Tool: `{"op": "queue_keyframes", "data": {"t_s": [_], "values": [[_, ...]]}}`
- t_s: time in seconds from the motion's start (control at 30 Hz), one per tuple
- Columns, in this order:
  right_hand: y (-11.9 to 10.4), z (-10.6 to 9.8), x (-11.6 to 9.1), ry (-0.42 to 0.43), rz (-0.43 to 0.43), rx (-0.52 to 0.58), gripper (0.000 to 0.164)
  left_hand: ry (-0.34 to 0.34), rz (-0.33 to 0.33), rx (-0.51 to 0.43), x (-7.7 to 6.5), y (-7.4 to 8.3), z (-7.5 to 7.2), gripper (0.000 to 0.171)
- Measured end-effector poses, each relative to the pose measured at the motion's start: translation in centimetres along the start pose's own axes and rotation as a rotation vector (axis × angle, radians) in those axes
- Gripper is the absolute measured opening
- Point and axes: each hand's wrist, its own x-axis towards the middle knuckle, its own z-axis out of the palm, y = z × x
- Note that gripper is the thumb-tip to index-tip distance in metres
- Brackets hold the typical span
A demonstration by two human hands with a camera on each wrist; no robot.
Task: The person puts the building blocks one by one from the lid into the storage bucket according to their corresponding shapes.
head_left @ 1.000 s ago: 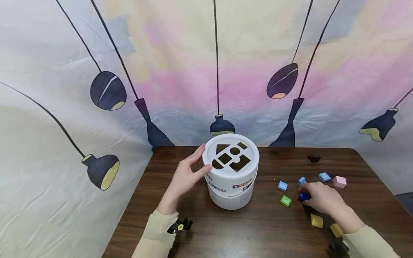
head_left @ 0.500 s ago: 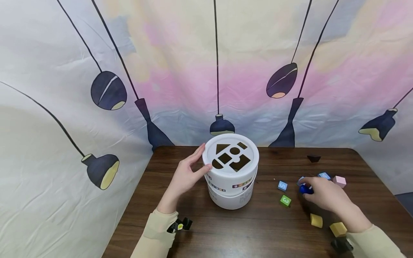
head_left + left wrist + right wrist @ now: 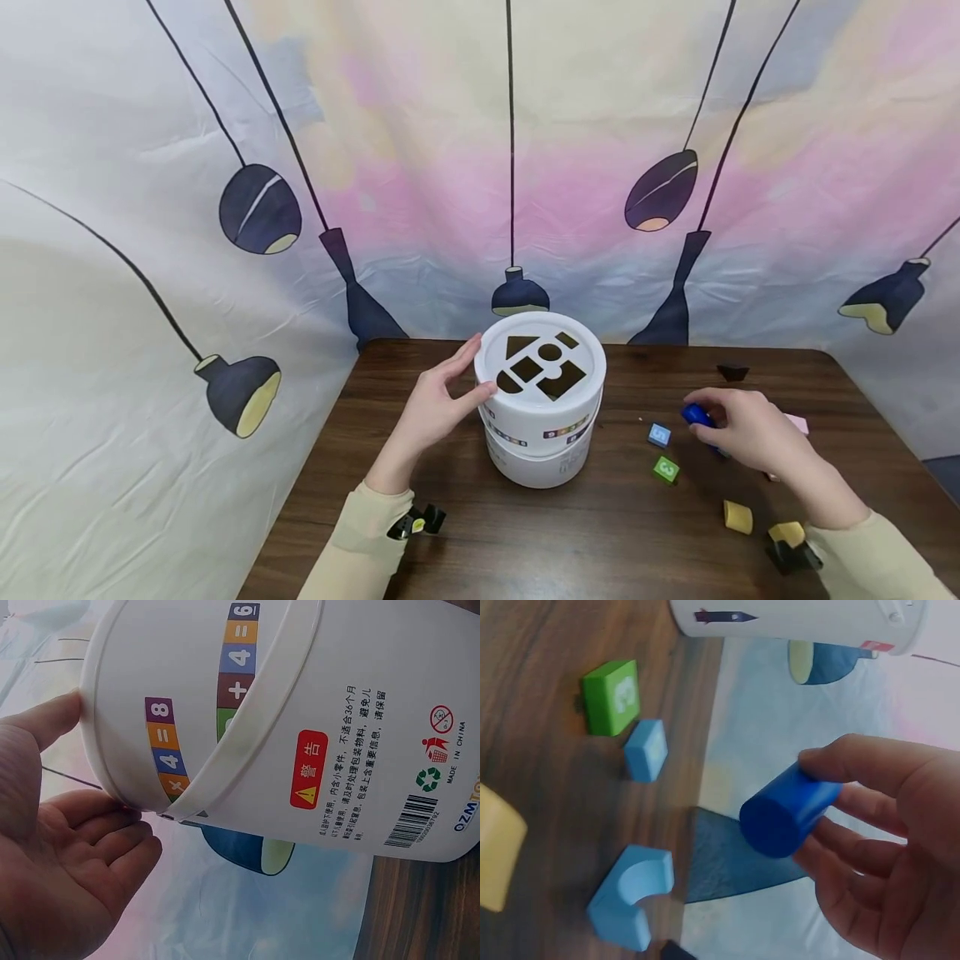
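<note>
A white bucket [image 3: 525, 467] stands upright on the table, its white lid [image 3: 491, 354] cut with shaped holes. At its left side my left hand [image 3: 431, 408] rests on the lid's edge, thumb and fingers spread and mostly straight. In the left wrist view the thumb and a fingertip touch the rim. My right hand [image 3: 757, 429] pinches a dark blue cylinder block [image 3: 784, 814] between thumb and fingers, raised above the table right of the bucket. Below it in the right wrist view lies a light blue block with a curved notch [image 3: 604, 904].
A light blue numbered block [image 3: 660, 434] and a green one [image 3: 666, 469] lie between bucket and right hand. Yellow blocks [image 3: 738, 517] lie nearer the front. A pink block [image 3: 799, 422] is partly hidden behind the right hand, and a dark piece [image 3: 732, 372] lies farther back.
My right hand has lifted the blue cylinder from among the blocks and moved it away from me and slightly left. The left hand stays at the bucket's rim.
</note>
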Motion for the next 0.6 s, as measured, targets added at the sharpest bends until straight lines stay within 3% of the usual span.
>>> {"op": "queue_keyframes", "data": {"t_s": [0.6], "values": [[-5.2,-2.4,2.6,0.307,-0.061,0.176,0.042,-0.004,0.010,0.033,0.1,-0.2,-0.1,0.073]]}}
